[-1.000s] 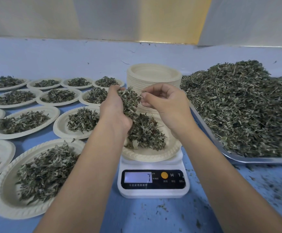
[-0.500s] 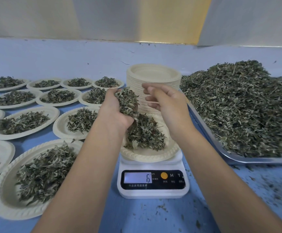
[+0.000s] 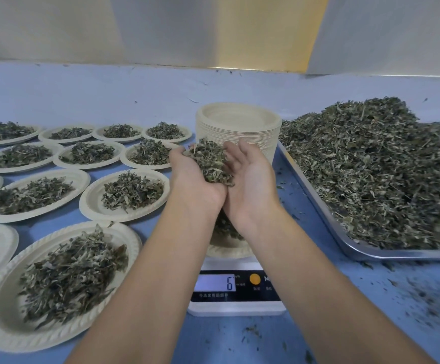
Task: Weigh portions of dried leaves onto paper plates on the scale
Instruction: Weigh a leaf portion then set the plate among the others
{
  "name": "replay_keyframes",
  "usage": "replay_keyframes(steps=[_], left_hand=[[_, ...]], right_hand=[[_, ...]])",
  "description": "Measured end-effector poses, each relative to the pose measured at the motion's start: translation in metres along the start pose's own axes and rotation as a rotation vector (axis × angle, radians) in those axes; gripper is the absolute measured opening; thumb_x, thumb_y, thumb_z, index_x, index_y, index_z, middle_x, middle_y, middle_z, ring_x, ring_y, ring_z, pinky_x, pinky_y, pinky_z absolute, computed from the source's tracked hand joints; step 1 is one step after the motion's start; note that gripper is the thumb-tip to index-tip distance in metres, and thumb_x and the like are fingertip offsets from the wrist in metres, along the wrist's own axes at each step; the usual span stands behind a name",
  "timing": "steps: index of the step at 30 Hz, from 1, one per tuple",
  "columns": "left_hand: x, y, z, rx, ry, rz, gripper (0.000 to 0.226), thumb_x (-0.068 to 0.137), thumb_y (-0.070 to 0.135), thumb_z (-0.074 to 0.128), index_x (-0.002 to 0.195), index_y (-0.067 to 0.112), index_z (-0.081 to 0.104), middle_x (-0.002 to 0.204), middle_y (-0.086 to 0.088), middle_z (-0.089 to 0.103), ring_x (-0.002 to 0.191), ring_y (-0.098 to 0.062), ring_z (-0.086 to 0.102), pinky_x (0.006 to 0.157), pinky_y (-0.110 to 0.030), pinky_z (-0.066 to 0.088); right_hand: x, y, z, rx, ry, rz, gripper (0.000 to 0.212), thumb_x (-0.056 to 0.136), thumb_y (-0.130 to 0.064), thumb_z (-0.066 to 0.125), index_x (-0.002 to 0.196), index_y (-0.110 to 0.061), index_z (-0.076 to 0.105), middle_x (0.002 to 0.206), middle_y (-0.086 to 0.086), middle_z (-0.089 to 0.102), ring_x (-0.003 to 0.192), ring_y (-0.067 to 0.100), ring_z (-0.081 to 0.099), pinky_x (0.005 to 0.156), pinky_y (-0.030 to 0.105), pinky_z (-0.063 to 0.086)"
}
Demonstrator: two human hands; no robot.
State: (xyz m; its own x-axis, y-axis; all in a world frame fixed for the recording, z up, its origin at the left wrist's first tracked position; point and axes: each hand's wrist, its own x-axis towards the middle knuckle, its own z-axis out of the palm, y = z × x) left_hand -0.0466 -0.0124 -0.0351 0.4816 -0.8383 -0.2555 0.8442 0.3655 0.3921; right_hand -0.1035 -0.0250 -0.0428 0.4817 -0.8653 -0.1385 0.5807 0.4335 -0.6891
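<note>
Looks like the left hand (image 3: 195, 179) curls round the dried leaves (image 3: 212, 164), right hand (image 3: 251, 179) open alongside; light, crumbly stuff, so scoop from underneath.

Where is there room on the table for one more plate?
Bare blue table runs behind the filled plates and the plate stack, up to the wall. Another patch, crumb-strewn, lies in front of the tray, right of the scale. The left side is crowded.

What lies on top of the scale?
A paper plate holding dried leaves. The left hand and right hand, cupping a handful of leaves, cover most of it; the amount is hidden.
</note>
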Motion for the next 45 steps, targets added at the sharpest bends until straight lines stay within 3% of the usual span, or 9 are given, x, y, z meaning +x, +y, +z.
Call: replay_keyframes(steps=[3,7,10,14,19,24,32,35,45], left_hand=[[0.003,-0.003,0.002,0.057,0.096,0.064,0.026,0.092,0.036,0.043,0.096,0.014,0.055,0.085,-0.009,0.062,0.060,-0.024,0.058,0.050,-0.025,0.050],[0.002,-0.004,0.002,0.138,0.163,0.090,0.030,0.090,0.034,0.046,0.102,0.014,0.064,0.100,-0.011,0.070,0.075,-0.029,0.067,0.064,-0.036,0.057],[0.004,0.000,-0.002,0.192,0.214,0.090,0.041,0.091,0.035,0.045,0.116,0.012,0.065,0.110,-0.011,0.069,0.091,-0.029,0.069,0.073,-0.038,0.057],[0.004,0.006,-0.004,0.236,0.269,0.119,0.040,0.093,0.037,0.042,0.115,0.011,0.064,0.105,-0.008,0.070,0.085,-0.026,0.069,0.071,-0.037,0.058],[0.003,0.004,-0.005,0.249,0.295,0.127,0.031,0.093,0.031,0.042,0.104,0.011,0.063,0.102,-0.008,0.067,0.081,-0.025,0.066,0.072,-0.036,0.057],[0.008,0.005,-0.007,0.218,0.262,0.109,0.024,0.094,0.029,0.041,0.080,0.015,0.054,0.080,-0.004,0.061,0.063,-0.021,0.061,0.050,-0.026,0.052],[0.010,0.015,-0.011,0.176,0.161,0.029,0.038,0.098,0.036,0.032,0.092,0.009,0.059,0.080,-0.008,0.068,0.061,-0.020,0.065,0.048,-0.032,0.054],[0.005,0.016,-0.010,0.088,0.150,0.026,0.041,0.099,0.034,0.030,0.075,0.010,0.050,0.045,-0.004,0.056,0.030,-0.013,0.051,0.038,-0.028,0.049],[-0.003,0.031,-0.008,-0.019,0.197,0.148,0.043,0.101,0.035,0.030,0.070,0.010,0.045,0.056,-0.004,0.050,0.045,-0.015,0.046,0.033,-0.014,0.040]], right_hand=[[0.001,-0.003,-0.001,0.028,0.007,0.007,0.036,0.098,-0.019,0.045,0.124,0.000,0.059,0.125,0.015,0.062,0.108,0.025,0.058,0.109,0.042,0.037],[-0.002,-0.004,-0.002,-0.045,-0.060,-0.042,0.022,0.091,-0.011,0.053,0.104,0.001,0.066,0.097,0.009,0.071,0.081,0.017,0.067,0.083,0.032,0.054],[0.000,-0.002,-0.006,-0.369,-0.082,-0.199,0.021,0.090,-0.008,0.055,0.104,-0.011,0.070,0.108,0.003,0.070,0.102,0.014,0.064,0.092,0.028,0.051],[0.001,-0.007,-0.014,-0.718,-0.152,-0.368,0.010,0.087,-0.019,0.066,0.090,-0.025,0.074,0.086,-0.018,0.071,0.082,-0.006,0.063,0.071,0.012,0.048],[0.004,-0.010,-0.018,-0.927,-0.173,-0.565,0.009,0.079,-0.014,0.076,0.079,-0.024,0.076,0.071,-0.013,0.071,0.068,-0.001,0.062,0.081,0.029,0.054],[0.006,-0.013,-0.021,-0.961,-0.130,-0.543,0.012,0.078,-0.012,0.075,0.074,-0.023,0.075,0.062,-0.013,0.067,0.062,0.000,0.059,0.068,0.025,0.051],[0.010,-0.027,-0.023,-0.513,-0.180,-0.303,0.019,0.082,0.001,0.069,0.069,-0.014,0.070,0.068,-0.004,0.069,0.067,0.007,0.063,0.071,0.016,0.055],[0.013,-0.030,-0.025,-0.596,-0.167,-0.345,0.021,0.082,-0.001,0.070,0.068,-0.016,0.070,0.066,-0.008,0.069,0.064,0.003,0.064,0.068,0.015,0.054],[0.013,-0.042,-0.038,-1.292,-0.206,-0.461,0.012,0.070,-0.016,0.081,0.064,-0.022,0.073,0.062,-0.011,0.069,0.066,0.004,0.062,0.075,0.030,0.054]])
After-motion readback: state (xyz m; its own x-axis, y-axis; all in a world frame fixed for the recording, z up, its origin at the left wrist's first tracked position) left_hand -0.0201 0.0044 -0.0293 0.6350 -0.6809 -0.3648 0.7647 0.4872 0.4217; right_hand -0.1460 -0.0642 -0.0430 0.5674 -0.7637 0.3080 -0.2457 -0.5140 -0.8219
